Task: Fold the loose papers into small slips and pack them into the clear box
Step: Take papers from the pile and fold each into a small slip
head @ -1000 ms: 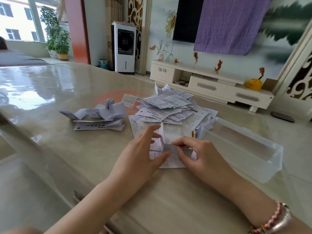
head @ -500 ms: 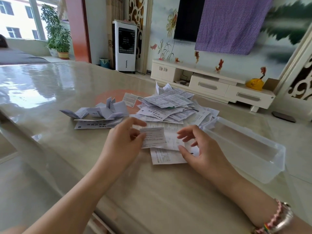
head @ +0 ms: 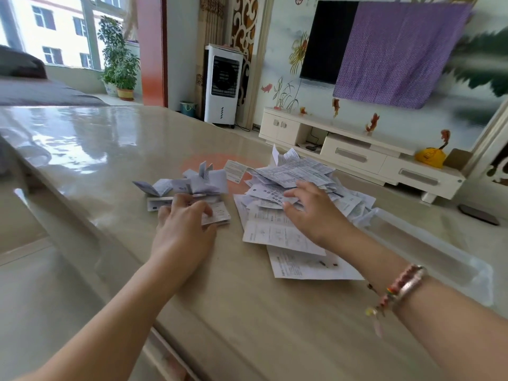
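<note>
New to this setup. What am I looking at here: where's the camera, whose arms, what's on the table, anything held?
No robot here. One wide-angle camera sits on a person's head, looking forward and down, so the two bare arms belong to the wearer. The left hand holds a folded slip at the pile of folded slips. The right hand, with bracelets on its wrist, rests with spread fingers on the heap of loose papers and grips nothing. All of it lies on a glossy table. The clear box stands at the right, beside the heap; no slips show in it. Behind is a living room with a TV.
</note>
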A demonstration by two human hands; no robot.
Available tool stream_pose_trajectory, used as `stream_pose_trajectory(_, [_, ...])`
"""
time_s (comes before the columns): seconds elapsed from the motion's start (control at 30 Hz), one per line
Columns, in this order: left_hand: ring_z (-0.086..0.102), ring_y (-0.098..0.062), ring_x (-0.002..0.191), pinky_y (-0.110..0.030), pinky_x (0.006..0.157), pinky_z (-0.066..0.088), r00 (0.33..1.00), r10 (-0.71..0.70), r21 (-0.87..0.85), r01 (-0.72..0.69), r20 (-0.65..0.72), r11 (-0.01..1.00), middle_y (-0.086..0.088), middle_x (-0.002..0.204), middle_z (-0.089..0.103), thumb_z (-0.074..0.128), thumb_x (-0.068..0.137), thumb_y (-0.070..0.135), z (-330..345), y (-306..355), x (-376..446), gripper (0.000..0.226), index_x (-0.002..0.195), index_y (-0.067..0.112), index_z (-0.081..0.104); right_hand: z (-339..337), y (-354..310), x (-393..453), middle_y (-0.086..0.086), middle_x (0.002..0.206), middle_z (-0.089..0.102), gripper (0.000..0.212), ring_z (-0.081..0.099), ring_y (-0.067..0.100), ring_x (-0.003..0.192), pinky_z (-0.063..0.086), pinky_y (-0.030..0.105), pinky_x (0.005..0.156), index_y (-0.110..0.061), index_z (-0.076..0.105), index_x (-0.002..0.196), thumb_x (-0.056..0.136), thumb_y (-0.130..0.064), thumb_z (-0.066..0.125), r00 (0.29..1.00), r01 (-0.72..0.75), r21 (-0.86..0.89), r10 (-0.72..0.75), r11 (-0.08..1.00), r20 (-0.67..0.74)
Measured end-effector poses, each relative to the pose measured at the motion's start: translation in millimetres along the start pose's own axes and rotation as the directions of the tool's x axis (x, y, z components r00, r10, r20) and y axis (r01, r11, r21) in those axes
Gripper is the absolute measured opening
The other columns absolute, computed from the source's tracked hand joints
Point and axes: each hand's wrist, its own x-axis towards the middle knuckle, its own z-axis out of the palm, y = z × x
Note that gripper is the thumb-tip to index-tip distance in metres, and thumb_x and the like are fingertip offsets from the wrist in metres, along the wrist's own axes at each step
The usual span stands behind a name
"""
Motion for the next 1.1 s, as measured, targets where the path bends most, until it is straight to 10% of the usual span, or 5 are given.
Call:
stream_pose_trajectory(0.33, [0.018, -0.019, 0.123, -0.034, 0.105, 0.024, 0.976, 0.178, 0.031, -0.176, -0.124, 0.984, 0.010, 0.143, 0.028, 0.051, 0.095, 0.038, -1, 9, -2, 0.029, 0.123, 0.033, 0.053, 20, 17, 48, 0.005, 0.156, 0.028, 0.045, 0.020, 0.020, 0.145, 0.013, 0.030, 0.117, -0.009, 0.040, 0.144, 0.105, -0.028, 0.031, 0.993, -0.018, -0.079, 0.027, 0.997, 0.111])
stream_pose_trajectory(0.5, [0.020, -0.017, 0.122, -0.032, 0.105, 0.025, 0.947, 0.264, 0.009, -0.267, -0.183, 0.964, 0.010, 0.143, 0.031, 0.050, 0.094, 0.034, 0, 20, -11, 0.034, 0.128, 0.029, 0.049, -1, 19, -7, -0.006, 0.138, 0.049, 0.036, 0.039, -0.001, 0.122, 0.021, -0.006, 0.089, -0.012, 0.055, 0.133, 0.101, -0.024, 0.045, 0.993, 0.118, 0.132, -0.119, 0.984, -0.002])
stream_pose_trajectory(0.93, [0.032, -0.015, 0.122, -0.027, 0.099, 0.027, 0.925, 0.338, -0.032, -0.349, -0.171, 0.937, 0.013, 0.131, 0.046, 0.054, 0.093, 0.025, 13, 24, -14, 0.026, 0.118, 0.028, 0.060, 27, 19, 62, 0.003, 0.161, 0.013, 0.047, 0.007, 0.023, 0.148, 0.009, 0.040, 0.120, -0.013, 0.048, 0.139, 0.104, -0.037, 0.029, 0.983, -0.020, -0.165, 0.049, 0.986, 0.177])
stream_pose_trajectory(1.1, [0.053, -0.018, 0.106, -0.035, 0.094, 0.044, 0.927, 0.348, -0.209, -0.372, -0.143, 0.905, 0.008, 0.119, 0.054, 0.061, 0.088, 0.018, 10, 29, -2, 0.027, 0.116, 0.022, 0.061, 18, 18, 41, -0.001, 0.110, 0.051, 0.035, 0.050, 0.017, 0.104, 0.035, 0.027, 0.082, -0.007, 0.062, 0.104, 0.104, -0.030, 0.036, 0.997, -0.002, 0.123, -0.007, 0.992, 0.072])
